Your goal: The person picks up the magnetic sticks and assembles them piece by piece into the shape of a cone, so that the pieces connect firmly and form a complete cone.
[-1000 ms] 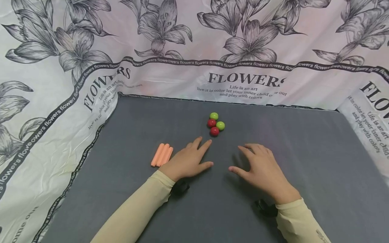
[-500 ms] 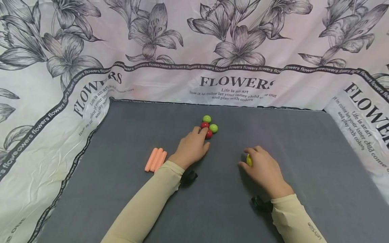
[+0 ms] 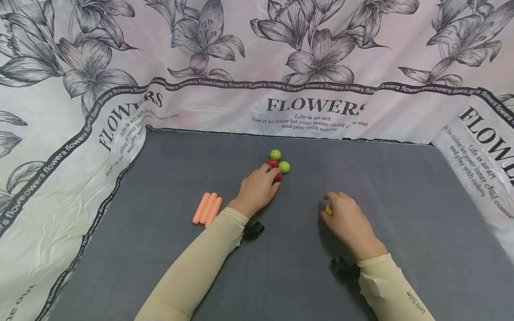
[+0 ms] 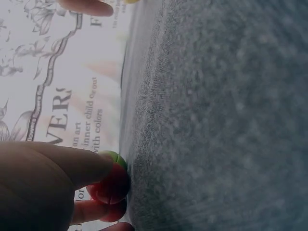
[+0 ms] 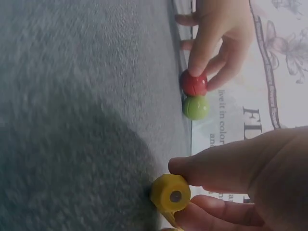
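My left hand pinches the nearest red ball between thumb and fingers, down on the grey table. Touching or close to it are a second red ball and two green balls. The left wrist view has the thumb across the red ball, with a green one behind. Farther right, my right hand holds a small yellow banana-shaped piece between thumb and fingers. Its faceted end with a round grey centre faces the right wrist camera; fingers hide most of the rest.
Several orange sticks lie side by side left of my left forearm. A white cloth printed with flowers and lettering stands along the back and sides of the grey table.
My left hand has reached forward from the bare table to the balls and closed on a red one. Yellow now shows between the fingers of my right hand, which have drawn together.
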{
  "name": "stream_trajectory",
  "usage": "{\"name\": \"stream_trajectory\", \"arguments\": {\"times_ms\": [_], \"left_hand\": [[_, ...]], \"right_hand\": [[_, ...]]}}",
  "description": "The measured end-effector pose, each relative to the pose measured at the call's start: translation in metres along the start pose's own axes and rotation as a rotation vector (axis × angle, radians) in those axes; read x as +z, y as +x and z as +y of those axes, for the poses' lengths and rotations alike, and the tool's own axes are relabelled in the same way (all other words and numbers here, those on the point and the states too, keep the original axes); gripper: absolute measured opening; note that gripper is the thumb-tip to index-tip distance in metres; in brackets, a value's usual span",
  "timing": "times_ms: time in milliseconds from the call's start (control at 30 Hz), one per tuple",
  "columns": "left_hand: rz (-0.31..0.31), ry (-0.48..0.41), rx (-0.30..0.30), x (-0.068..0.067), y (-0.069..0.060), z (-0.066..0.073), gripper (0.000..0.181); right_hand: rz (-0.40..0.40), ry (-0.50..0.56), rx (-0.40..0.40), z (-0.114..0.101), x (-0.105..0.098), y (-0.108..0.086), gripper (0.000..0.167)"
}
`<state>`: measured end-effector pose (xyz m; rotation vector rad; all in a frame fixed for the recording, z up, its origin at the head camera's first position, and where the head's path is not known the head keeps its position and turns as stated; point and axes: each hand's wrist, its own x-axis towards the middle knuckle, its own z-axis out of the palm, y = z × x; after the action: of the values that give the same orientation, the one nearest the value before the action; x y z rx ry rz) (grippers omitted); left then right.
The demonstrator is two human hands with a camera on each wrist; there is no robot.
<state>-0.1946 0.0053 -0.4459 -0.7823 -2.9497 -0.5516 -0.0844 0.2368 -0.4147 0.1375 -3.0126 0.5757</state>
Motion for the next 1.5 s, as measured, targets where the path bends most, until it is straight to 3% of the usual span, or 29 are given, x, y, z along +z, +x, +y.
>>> {"name": "stream_trajectory", "arguments": {"times_ms": [300, 467, 633, 900, 1100, 1500], "left_hand": [[0.018, -0.087, -0.029, -0.003, -0.002, -0.001, 0.027], [0.001, -0.125, -0.025, -0.005, -0.003, -0.002, 0.032], [-0.085, -0.183, 0.003, -0.009, -0.002, -0.001, 0.032], [-0.251, -0.3, 0.118, -0.011, 0.001, -0.003, 0.028], [-0.366, -0.359, 0.15, -0.014, 0.0, -0.007, 0.029], [-0.455, -0.431, 0.146, -0.018, -0.003, -0.007, 0.026]], "right_hand": [[-0.021, 0.087, 0.016, -0.003, 0.005, -0.001, 0.046], [-0.05, 0.085, 0.004, -0.005, 0.007, 0.0, 0.042], [-0.062, 0.061, -0.057, -0.01, 0.01, -0.001, 0.032], [-0.054, 0.096, -0.14, -0.017, 0.019, -0.004, 0.03], [-0.072, 0.116, -0.154, -0.024, 0.025, -0.006, 0.027], [-0.112, 0.169, -0.17, -0.034, 0.025, -0.009, 0.025]]}}
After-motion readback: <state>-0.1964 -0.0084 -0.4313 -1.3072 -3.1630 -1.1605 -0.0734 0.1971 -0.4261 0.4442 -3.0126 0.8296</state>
